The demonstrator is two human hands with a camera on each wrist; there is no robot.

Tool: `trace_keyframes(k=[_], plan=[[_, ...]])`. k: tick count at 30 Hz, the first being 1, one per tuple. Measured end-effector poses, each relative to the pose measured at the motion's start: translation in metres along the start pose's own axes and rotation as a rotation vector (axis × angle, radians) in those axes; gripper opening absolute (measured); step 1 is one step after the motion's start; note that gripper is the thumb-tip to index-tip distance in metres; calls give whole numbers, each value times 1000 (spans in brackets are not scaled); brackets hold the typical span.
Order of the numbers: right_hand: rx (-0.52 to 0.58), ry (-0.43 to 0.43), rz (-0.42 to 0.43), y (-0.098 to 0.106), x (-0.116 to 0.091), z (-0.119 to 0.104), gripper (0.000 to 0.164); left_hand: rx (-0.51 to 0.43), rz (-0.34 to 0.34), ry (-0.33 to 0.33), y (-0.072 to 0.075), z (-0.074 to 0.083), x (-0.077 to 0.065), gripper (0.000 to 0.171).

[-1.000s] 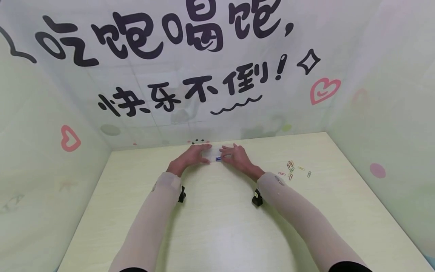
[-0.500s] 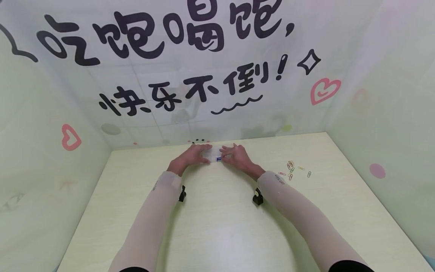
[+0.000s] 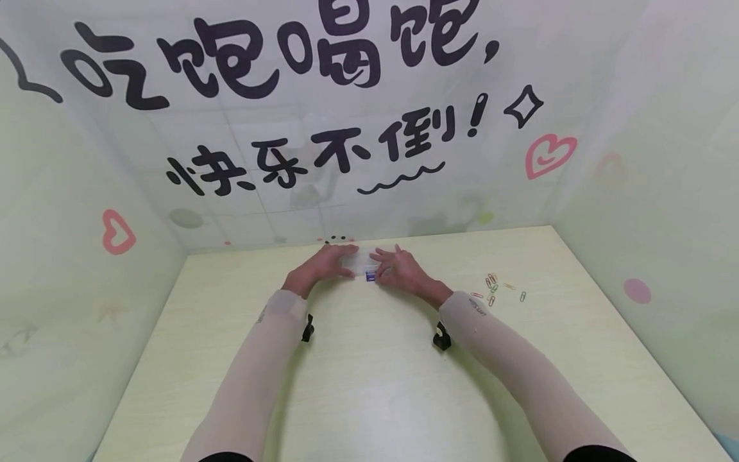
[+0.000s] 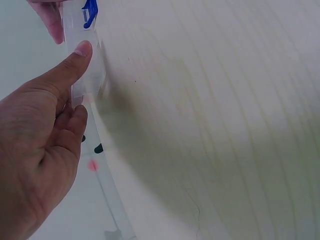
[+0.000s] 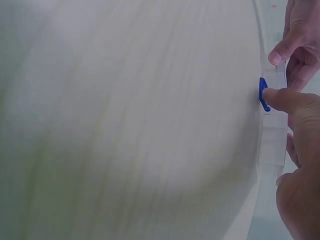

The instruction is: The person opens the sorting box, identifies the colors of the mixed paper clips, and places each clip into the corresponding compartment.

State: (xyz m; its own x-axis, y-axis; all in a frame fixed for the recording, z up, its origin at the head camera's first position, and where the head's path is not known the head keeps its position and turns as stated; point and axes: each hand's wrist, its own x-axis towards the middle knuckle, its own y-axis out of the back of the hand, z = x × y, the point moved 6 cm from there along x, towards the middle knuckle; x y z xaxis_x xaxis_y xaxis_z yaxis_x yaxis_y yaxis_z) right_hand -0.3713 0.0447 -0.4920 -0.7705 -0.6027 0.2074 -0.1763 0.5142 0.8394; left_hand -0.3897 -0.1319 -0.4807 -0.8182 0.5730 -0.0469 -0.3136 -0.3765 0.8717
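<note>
Since the earlier frame your right hand [image 3: 398,269] has slid slightly left, its thumb now on the blue clasp [image 3: 370,276]. From the head view, both hands grip a small clear plastic box [image 3: 360,260] at the far middle of the tabletop [image 3: 369,385]; your left hand [image 3: 323,264] clamps its left end. Coloured paper clips [image 3: 495,287] lie well apart to the right.

Left wrist: thumb and fingers pinch the box [image 4: 85,65].

Right wrist: thumb presses the clasp [image 5: 263,94]; fingers curl behind the box [image 5: 273,135].

A pale wood-grain table [image 3: 375,385] carries everything. A scatter of coloured paper clips [image 3: 495,289] lies on its right side. A small clear plastic box [image 3: 360,262] rests near the far edge.
</note>
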Motion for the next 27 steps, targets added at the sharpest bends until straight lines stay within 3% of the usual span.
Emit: trace_keyframes(k=[10, 15, 21, 27], plan=[[137, 27, 121, 8, -6, 9, 32, -19, -8, 20, 1, -2, 0, 73], [128, 11, 187, 18, -10, 16, 44, -18, -15, 35, 0, -5, 0, 73], [95, -121, 147, 22, -12, 32, 68, -29, -24, 55, 0, -4, 1, 74], [87, -218, 121, 23, -15, 38, 76, -22, -23, 67, 0, -4, 1, 75]])
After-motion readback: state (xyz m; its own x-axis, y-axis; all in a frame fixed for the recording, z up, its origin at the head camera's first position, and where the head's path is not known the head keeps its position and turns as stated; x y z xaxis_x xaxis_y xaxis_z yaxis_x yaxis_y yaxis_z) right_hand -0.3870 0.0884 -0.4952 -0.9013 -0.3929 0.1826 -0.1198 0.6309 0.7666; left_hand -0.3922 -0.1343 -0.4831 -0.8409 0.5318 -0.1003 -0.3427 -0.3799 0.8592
